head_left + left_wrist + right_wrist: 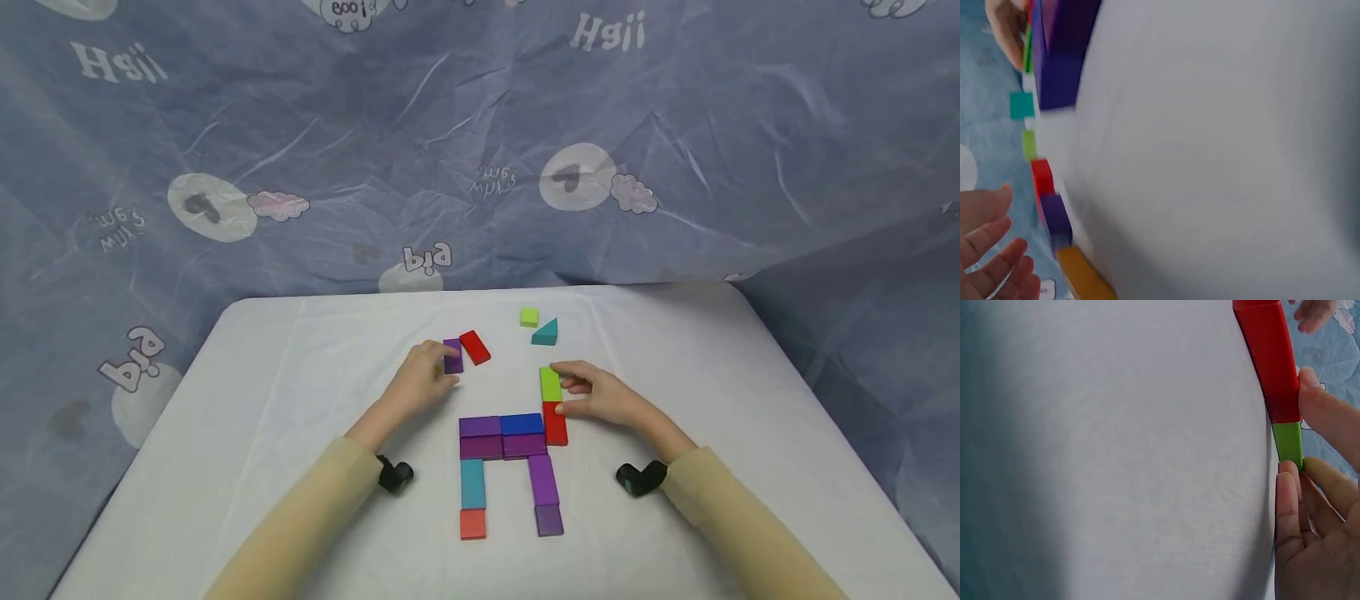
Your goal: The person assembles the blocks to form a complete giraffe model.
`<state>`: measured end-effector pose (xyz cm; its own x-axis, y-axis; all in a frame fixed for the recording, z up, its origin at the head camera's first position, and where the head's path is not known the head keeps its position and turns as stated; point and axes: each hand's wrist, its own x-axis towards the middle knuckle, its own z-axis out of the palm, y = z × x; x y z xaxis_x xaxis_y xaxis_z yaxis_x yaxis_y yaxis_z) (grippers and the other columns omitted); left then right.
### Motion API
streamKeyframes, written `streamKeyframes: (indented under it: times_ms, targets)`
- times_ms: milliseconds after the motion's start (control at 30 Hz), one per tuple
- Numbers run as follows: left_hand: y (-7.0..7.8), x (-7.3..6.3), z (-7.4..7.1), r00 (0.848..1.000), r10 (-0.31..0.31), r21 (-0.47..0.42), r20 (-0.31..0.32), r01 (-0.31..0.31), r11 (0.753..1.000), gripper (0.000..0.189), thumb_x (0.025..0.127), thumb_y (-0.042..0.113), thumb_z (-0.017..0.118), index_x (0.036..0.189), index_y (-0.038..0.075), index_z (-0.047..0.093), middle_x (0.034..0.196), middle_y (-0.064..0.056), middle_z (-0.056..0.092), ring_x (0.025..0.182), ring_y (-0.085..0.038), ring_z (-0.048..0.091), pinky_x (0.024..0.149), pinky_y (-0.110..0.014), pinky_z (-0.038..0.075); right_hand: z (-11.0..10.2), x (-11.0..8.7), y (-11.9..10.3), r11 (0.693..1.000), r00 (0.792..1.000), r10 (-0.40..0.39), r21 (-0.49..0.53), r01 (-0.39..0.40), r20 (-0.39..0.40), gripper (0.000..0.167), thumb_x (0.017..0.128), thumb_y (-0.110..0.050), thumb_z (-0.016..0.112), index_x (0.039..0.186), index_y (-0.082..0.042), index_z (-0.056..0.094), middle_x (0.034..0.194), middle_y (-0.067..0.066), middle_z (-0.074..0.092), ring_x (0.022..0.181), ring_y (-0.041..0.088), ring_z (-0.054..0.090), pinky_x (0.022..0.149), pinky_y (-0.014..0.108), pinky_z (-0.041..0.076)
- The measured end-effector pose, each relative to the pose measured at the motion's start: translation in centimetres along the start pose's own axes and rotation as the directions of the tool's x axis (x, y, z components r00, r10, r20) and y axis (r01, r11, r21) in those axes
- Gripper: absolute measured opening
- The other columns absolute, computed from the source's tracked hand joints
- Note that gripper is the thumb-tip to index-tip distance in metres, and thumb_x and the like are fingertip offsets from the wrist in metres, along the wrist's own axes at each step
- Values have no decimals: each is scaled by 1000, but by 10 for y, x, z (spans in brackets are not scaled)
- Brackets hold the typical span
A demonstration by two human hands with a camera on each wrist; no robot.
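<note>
My left hand (422, 377) hovers by a purple block (453, 357), fingers apart. A red block (475, 347) lies beside that one. In the left wrist view an orange block (1086, 275) stands close to the same hand; from the head it is mostly hidden by the hand. My right hand (600, 395) rests its fingertips at the far end of a lime green block (551, 384). Its thumb touches the red block (556, 425) that lies end to end with the green one. These two adjoin the right side of a flat figure of purple and blue blocks (522, 424).
Two legs run toward me from the figure: a light blue block (472, 483) with an orange-red one (472, 524), and two purple blocks (543, 479). Farther back lie a small green block (529, 317) and a teal triangle (546, 332). A white cloth covers the table (300, 358).
</note>
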<state>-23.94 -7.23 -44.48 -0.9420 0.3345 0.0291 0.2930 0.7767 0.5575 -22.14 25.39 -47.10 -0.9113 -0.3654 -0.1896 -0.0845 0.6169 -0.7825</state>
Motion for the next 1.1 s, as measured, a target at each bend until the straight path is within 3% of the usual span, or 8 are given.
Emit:
streamKeyframes:
  times_ms: [67, 167, 267, 400, 633, 833, 1000, 1100]
  targets:
    - [-2, 11, -2, 1000, -14, 99, 14, 12, 995, 50, 87, 17, 75, 132, 3, 58, 136, -15, 56, 122, -31, 50, 108, -41, 45, 2, -2, 1, 1000, 1000, 1, 6, -1, -3, 75, 83, -30, 80, 147, -9, 45, 127, 12, 56, 115, 25, 55, 103, 44, 49]
    - [-8, 21, -3, 996, -52, 170, 74, 39, 985, 63, 84, 22, 78, 138, 1, 51, 141, -16, 52, 129, -32, 46, 113, -43, 40, 6, -4, 3, 1000, 1000, 4, 11, -4, -11, 75, 83, -29, 80, 146, -10, 46, 126, 11, 56, 113, 24, 56, 102, 43, 50]
    - [-14, 24, -2, 986, -87, 160, 140, 64, 985, 70, 85, 27, 78, 142, 1, 47, 144, -16, 50, 133, -32, 43, 115, -44, 37, 10, -7, 4, 1000, 1000, 0, 3, 0, -30, 74, 81, -27, 82, 144, -10, 48, 126, 11, 54, 110, 22, 57, 100, 40, 52]
    - [-21, 25, 1, 982, -88, 117, 168, 69, 991, 71, 86, 29, 76, 145, 3, 44, 147, -16, 48, 135, -32, 41, 116, -45, 36, 12, -10, 1, 998, 997, -28, -52, 25, -66, 69, 80, -27, 83, 141, -10, 54, 122, 9, 53, 105, 19, 56, 96, 36, 53]
    - [-26, 29, 3, 986, -85, 100, 142, 71, 993, 71, 86, 31, 76, 144, 5, 45, 146, -16, 48, 133, -32, 43, 115, -45, 38, 10, -12, -5, 978, 990, -116, -184, 100, -77, 60, 84, -29, 78, 138, -9, 58, 120, 11, 55, 107, 23, 56, 96, 42, 53]
    - [-26, 36, -1, 986, -94, 100, 137, 81, 992, 72, 84, 35, 78, 142, 5, 47, 142, -16, 50, 132, -31, 45, 115, -46, 37, 10, -15, -10, 967, 992, -108, -237, 90, -64, 58, 87, -30, 75, 139, -9, 57, 131, 14, 53, 118, 29, 54, 99, 47, 51]
    - [-23, 40, -10, 992, -109, 12, 66, 108, 994, 72, 82, 36, 79, 139, 4, 48, 136, -15, 52, 129, -30, 46, 113, -47, 39, 9, -17, -12, 958, 991, -110, -275, 86, -73, 59, 89, -31, 73, 140, -9, 56, 137, 15, 51, 124, 32, 52, 101, 49, 50]
    - [-18, 45, -14, 996, -84, -48, 33, 86, 995, 70, 83, 36, 78, 138, 4, 48, 135, -14, 52, 129, -30, 46, 113, -47, 39, 9, -18, -11, 958, 992, -102, -276, 76, -79, 58, 89, -31, 73, 140, -9, 55, 139, 15, 51, 126, 33, 51, 102, 51, 49]
